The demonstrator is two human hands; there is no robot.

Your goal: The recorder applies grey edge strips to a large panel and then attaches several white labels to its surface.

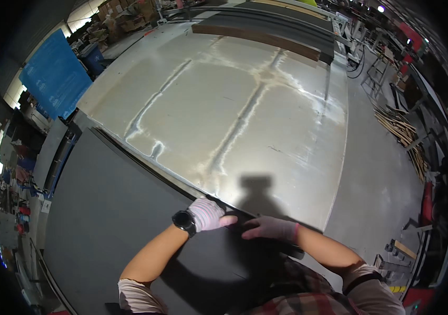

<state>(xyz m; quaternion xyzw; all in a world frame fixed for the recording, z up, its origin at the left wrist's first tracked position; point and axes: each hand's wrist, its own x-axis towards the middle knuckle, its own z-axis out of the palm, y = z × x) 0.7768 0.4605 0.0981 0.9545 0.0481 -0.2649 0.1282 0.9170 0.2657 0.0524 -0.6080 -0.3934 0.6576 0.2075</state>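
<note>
A large dark grey sheet (109,199) lies at the lower left and reaches under both my hands to my body. My left hand (207,214), in a striped knit glove, is closed over its far edge with the thumb on top. A black watch (184,222) sits on that wrist. Just to the right, my right hand (272,230), gloved too, holds the same edge. Its thumb points left, and its other fingertips are partly hidden in shadow. Beyond the edge spreads a wide pale metal tabletop (192,115) with whitish streaks.
A brown bar (258,38) crosses the table's far end, before a dark machine bed. At the far left stands a blue panel (56,76) beside a blue bin (92,58). Thin wooden strips (398,126) are piled on the right. Cardboard boxes (121,16) fill the back.
</note>
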